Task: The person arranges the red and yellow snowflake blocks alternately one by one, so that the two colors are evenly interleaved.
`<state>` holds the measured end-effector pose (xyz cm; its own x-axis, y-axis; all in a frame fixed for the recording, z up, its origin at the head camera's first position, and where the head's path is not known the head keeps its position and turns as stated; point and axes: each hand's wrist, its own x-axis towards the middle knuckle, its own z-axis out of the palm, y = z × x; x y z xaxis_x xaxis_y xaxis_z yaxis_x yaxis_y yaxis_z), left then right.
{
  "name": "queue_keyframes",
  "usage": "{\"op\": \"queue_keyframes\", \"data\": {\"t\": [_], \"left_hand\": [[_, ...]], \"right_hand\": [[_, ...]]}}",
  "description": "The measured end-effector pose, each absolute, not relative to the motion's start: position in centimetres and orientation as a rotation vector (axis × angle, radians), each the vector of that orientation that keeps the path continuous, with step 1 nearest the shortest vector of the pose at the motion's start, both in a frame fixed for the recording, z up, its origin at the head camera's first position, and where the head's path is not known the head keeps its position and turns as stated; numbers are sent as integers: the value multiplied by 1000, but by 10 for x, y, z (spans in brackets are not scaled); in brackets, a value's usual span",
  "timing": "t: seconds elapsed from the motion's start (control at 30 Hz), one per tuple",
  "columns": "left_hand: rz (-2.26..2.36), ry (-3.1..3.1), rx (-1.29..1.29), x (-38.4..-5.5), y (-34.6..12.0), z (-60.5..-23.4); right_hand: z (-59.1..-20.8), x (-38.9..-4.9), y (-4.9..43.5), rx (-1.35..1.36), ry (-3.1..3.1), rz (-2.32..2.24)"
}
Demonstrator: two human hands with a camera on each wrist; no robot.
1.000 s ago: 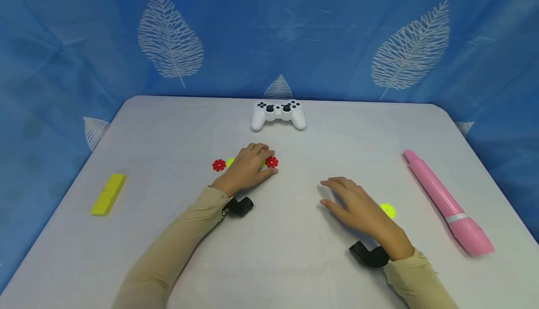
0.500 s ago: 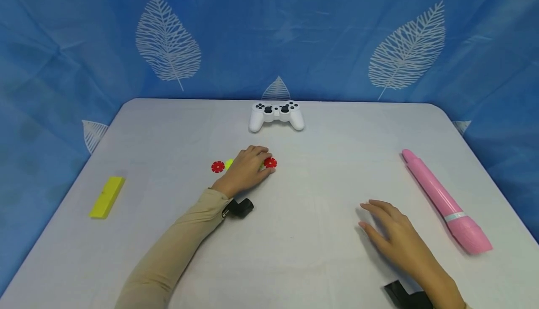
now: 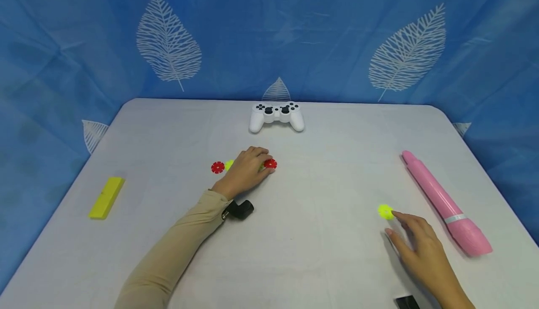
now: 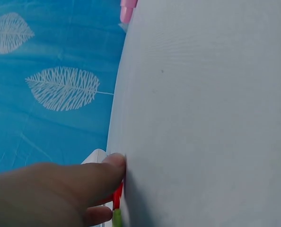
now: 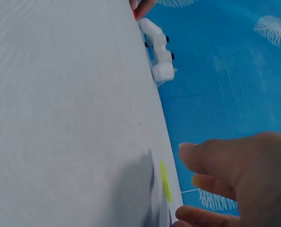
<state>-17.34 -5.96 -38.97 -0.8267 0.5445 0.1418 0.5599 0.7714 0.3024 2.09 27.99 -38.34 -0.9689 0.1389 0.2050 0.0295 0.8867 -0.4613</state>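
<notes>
In the head view my left hand (image 3: 246,171) lies over a row of notched plastic building discs. Its thumb and fingers hold the red disc (image 3: 271,164) at the row's right end; the palm covers the row's middle. A yellow-green disc (image 3: 229,164) and another red disc (image 3: 217,167) show to the left of the hand. In the left wrist view, the thumb is beside a red disc edge (image 4: 117,196) with a green one below. My right hand (image 3: 421,248) has fingers spread and relaxed, the forefinger tip right at the edge of a loose yellow disc (image 3: 385,211).
A white game controller (image 3: 276,116) sits at the table's far edge. To the right lies a long pink object (image 3: 442,196), possibly a folded umbrella. A yellow block (image 3: 107,198) is on the left. Behind the white table (image 3: 320,271) hangs a blue leaf-print curtain (image 3: 286,28).
My right hand has drawn away from the middle, moving right and toward me, and its forefinger has come to the loose yellow disc. The left hand has stayed on the row.
</notes>
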Motion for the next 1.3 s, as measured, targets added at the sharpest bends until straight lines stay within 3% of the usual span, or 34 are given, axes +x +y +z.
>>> {"op": "queue_keyframes", "data": {"t": [1.3], "left_hand": [[-587,-2805,-983,-172,-58,-390]], "right_hand": [[-389,22,272,-137,-2928,580]]}}
